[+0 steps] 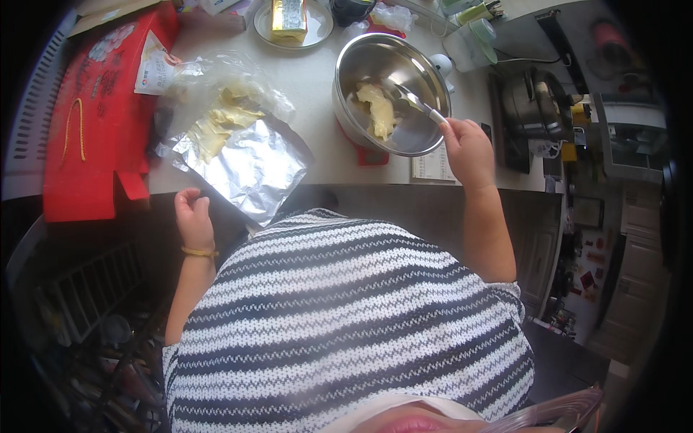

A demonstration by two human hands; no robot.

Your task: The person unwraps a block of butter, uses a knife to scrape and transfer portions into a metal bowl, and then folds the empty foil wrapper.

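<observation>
My right hand (470,154) grips the white handle of a metal-bladed knife or spreader (416,100). Its blade reaches down into a stainless steel mixing bowl (427,65). In the bowl lies a soft pale-yellow lump, apparently butter (379,112). The bowl rests on a red kitchen scale (373,157). My left hand (194,219) hangs off the counter's front edge, fingers loosely curled and nothing visible in them. Near it, a crumpled foil wrapper (265,168) overhangs the edge. More of the yellow stuff (224,122) is smeared on this foil, partly under a clear plastic bag (265,86).
A red cardboard box (97,119) stands at the left. Toward the back, a plate (265,30) holds a gold-wrapped block (288,20). A sheet bearing writing (431,166) lies beside the scale. On the right are pale green-rimmed containers (470,46) and a steel pot (536,105).
</observation>
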